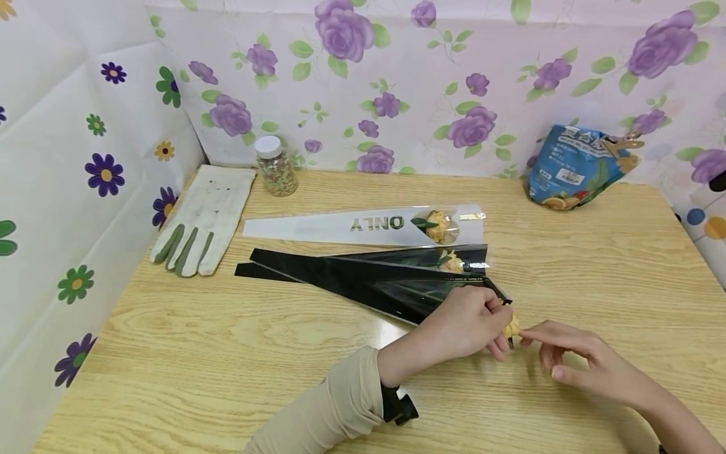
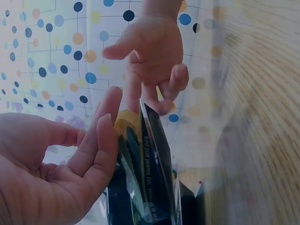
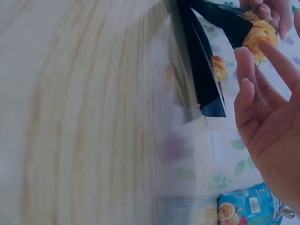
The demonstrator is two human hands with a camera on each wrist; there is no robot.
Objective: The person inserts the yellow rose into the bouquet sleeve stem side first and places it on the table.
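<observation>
A yellow rose point(image 3: 260, 40) in a black clear-fronted sleeve point(image 1: 391, 291) is tilted with its bloom end towards me. My left hand point(image 1: 467, 321) pinches the sleeve's open end beside the bloom, its fingertips partly hidden. The extended index finger of my right hand point(image 1: 590, 359) touches the petals, while its other fingers stay loose. Behind this sleeve lies a second black sleeve with a paler yellow rose point(image 1: 452, 261), partly covered by the first. Farther back is a white sleeve point(image 1: 306, 226) marked ONLY, with another yellow rose point(image 1: 438, 227).
A white work glove point(image 1: 210, 211) with grey-green fingertips lies at the left. Next to it stands a white-capped jar point(image 1: 276, 167) of small coloured bits. A blue pouch point(image 1: 573, 167) with a metal clip sits at the back right, before the flowered backdrop.
</observation>
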